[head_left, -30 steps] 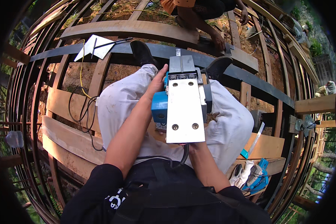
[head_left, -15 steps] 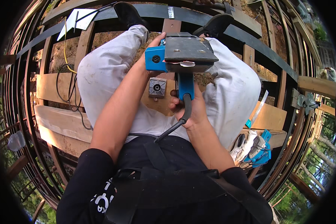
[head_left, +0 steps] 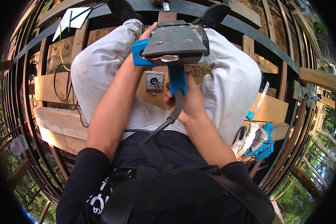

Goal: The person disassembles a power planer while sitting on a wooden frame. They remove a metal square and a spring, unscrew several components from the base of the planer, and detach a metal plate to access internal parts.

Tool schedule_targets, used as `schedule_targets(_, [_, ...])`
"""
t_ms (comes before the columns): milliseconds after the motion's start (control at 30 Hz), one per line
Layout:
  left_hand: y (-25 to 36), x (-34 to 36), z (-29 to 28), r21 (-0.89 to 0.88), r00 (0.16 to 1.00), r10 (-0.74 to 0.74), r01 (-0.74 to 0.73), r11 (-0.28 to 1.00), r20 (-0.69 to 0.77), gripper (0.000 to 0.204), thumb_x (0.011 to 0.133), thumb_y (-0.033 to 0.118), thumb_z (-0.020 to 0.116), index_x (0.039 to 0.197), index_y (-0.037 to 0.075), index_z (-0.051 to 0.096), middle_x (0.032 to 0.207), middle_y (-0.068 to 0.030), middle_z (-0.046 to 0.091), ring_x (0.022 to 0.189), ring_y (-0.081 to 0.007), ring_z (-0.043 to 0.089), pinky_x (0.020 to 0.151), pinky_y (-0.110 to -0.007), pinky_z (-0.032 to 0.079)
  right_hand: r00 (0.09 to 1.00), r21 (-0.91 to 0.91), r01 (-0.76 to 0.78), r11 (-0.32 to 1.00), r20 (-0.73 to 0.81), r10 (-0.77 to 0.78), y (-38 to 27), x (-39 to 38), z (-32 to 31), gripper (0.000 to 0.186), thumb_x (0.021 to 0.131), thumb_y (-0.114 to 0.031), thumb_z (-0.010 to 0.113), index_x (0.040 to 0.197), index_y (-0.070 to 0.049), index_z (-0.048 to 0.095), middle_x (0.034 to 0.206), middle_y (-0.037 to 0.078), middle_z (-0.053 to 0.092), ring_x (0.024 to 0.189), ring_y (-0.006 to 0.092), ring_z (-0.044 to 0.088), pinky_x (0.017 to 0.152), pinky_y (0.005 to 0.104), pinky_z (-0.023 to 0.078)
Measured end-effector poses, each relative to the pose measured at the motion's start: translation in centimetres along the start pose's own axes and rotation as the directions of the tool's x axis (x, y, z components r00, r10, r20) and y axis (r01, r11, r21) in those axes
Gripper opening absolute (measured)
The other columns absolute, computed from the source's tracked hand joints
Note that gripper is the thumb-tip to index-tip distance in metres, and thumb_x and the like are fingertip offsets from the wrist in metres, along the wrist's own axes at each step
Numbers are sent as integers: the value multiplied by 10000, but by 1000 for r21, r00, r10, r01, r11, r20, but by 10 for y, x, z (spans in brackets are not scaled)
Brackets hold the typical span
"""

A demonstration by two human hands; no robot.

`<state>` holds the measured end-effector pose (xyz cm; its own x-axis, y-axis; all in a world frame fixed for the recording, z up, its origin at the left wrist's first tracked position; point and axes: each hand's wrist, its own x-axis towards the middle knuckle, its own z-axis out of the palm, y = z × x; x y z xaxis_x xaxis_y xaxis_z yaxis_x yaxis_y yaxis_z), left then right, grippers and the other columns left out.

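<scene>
Between my knees I hold up a blue corded power sander (head_left: 175, 41), its grey metal plate with two screws facing me and a torn red-and-white scrap at the plate's near edge. My left hand (head_left: 147, 34) is closed along the tool's left side, most of its fingers hidden behind the body. My right hand (head_left: 192, 100) wraps round the blue handle, where the thick black cord (head_left: 175, 111) comes out. Below the tool, a grey square block with a round dark centre (head_left: 154, 81) sits on a wooden board between my thighs.
Dark metal beams and planks (head_left: 59, 121) surround me, with gaps to the ground. At right lie a white glove (head_left: 248, 140), another blue power tool (head_left: 264, 143) and a metal ruler (head_left: 260, 98). A white sheet (head_left: 69, 22) is far left. Another person's hand (head_left: 158, 3) shows at the top.
The sander, in both my hands, has shifted up and left, its plate tilting more toward me. Another person's hand has come to the small white label at the far beam.
</scene>
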<state>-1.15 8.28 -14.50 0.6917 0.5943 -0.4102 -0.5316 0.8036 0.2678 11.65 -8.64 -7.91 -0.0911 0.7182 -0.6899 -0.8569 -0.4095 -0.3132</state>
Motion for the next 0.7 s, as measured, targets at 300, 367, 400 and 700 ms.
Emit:
schedule_targets(300, [0, -4, -8, -85, 996, 8, 0, 996, 91, 457, 952, 469, 522, 1115, 61, 648, 1057, -131, 702, 903, -263, 673, 834, -385, 553, 994, -160, 81, 984, -55, -91, 2, -5, 19, 348, 961, -416, 529, 1056, -92, 609, 776, 46, 616, 585, 156, 598, 466, 301, 532])
schedule_targets(367, [-6, -8, 1, -123, 993, 0, 15, 992, 118, 462, 943, 484, 531, 1110, 70, 650, 1026, -120, 706, 885, -267, 667, 834, -389, 551, 996, -153, 70, 986, -53, -78, 1, -5, 13, 342, 967, -415, 518, 1041, -91, 603, 771, 53, 605, 575, 157, 582, 480, 317, 518])
schedule_targets(400, [-6, -10, 1, -122, 993, 6, 9, 993, 116, 462, 943, 484, 531, 1110, 70, 650, 1026, -120, 706, 885, -267, 667, 834, -389, 551, 996, -148, 34, 988, -71, -45, 1, -5, 14, 341, 973, -430, 507, 1022, -103, 590, 767, 47, 589, 574, 160, 570, 498, 331, 507])
schedule_targets(700, [-9, -13, 9, 217, 979, -21, 66, 974, -203, 595, 903, 604, 516, 1156, 77, 632, 1101, -136, 676, 920, -254, 645, 842, -404, 537, 998, -70, -47, 996, -39, 44, 3, -5, 14, 371, 979, -516, 474, 945, -151, 536, 756, 19, 525, 587, 164, 528, 563, 361, 465])
